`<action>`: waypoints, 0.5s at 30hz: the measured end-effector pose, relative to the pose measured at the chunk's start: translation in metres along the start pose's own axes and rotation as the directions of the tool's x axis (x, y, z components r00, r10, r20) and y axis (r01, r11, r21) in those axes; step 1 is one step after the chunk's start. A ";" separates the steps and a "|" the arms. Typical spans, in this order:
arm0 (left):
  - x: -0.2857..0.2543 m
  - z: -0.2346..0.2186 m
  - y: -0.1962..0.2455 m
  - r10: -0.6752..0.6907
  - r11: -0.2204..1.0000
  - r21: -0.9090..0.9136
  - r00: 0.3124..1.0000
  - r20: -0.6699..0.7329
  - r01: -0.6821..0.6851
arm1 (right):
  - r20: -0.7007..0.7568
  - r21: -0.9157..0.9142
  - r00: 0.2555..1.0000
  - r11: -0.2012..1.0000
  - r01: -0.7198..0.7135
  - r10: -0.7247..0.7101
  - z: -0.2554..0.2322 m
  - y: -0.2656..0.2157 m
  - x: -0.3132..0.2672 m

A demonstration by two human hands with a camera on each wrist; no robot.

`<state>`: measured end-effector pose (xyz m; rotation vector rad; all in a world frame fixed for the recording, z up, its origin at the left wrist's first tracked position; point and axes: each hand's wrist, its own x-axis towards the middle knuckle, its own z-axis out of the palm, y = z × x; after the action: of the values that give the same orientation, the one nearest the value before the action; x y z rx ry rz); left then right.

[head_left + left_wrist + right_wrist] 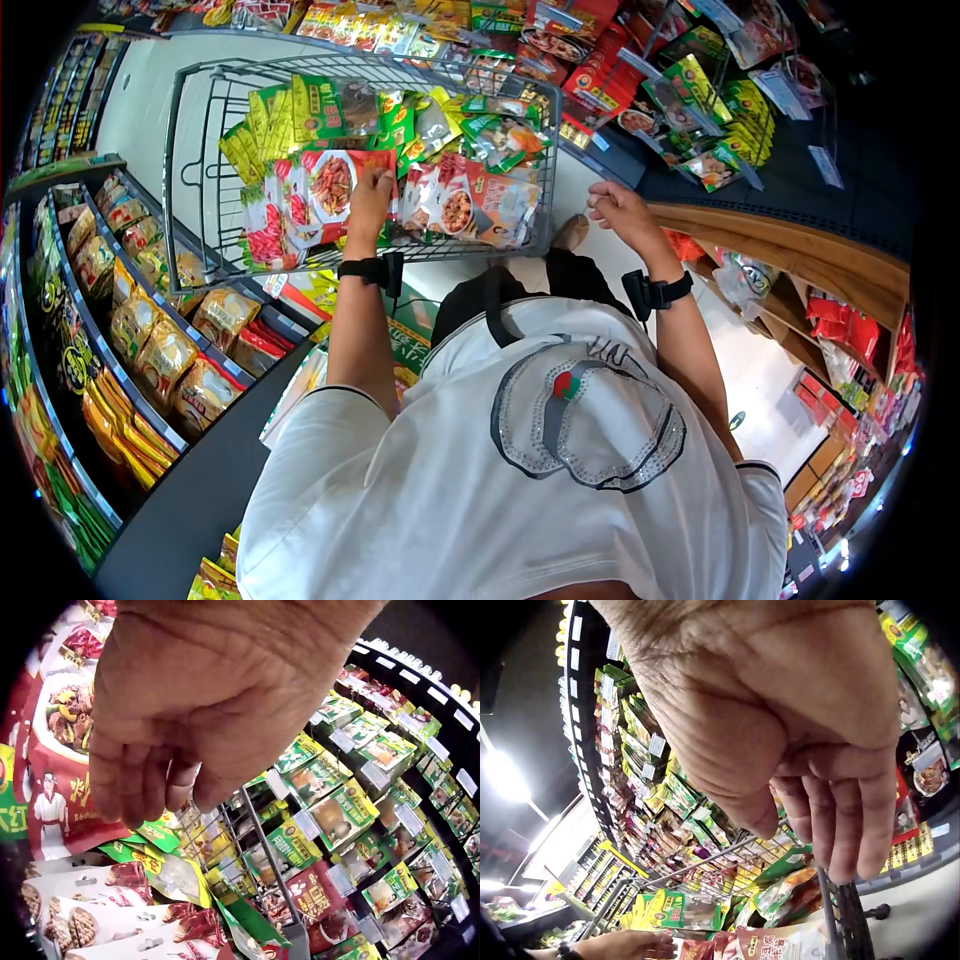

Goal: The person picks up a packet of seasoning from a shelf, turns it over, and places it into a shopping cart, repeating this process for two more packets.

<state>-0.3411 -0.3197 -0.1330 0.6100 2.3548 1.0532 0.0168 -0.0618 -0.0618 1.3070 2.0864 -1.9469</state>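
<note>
My left hand (370, 205) is over the shopping cart (172, 180), its curled fingers gripping the right part of a red-and-white packet (325, 185) with a bowl picture. In the left wrist view the hand (202, 705) covers one side of that packet (52, 772); the fingertips' contact is partly hidden. Several pale packets with a bowl picture (457, 212) lie to its right in the cart. Beyond them are green and yellow packets (315, 108). My right hand (620, 215) hangs empty outside the cart's right end. In the right wrist view its fingers (844, 817) are relaxed and bent slightly.
Hanging packets (690, 95) fill the dark rack beyond the cart and to its right. At the left stands a shelf of bagged goods (165, 355). A wooden shelf unit (790, 245) is at the right. One shoe (570, 232) shows beside the cart.
</note>
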 end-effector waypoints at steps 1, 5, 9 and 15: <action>0.004 0.004 -0.006 -0.068 0.997 -0.043 0.997 0.035 0.070 | 0.007 0.001 1.000 1.000 -0.009 0.009 0.002 -0.001 0.000; 0.007 0.015 -0.013 -0.017 0.996 -0.086 0.992 0.124 0.028 | 0.006 0.010 1.000 1.000 -0.020 0.020 0.005 -0.002 -0.002; 0.020 0.027 0.001 0.008 0.990 -0.138 0.978 0.208 0.021 | -0.017 0.022 1.000 1.000 -0.018 0.019 0.003 0.003 -0.007; 0.048 0.087 0.042 0.020 0.997 -0.073 0.961 0.274 0.000 | -0.059 0.112 0.995 0.991 -0.075 0.081 0.001 0.002 -0.024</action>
<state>-0.3193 -0.2189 -0.1634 0.6935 2.0670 0.9836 0.0324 -0.0761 -0.0512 1.4655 1.9475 -2.0395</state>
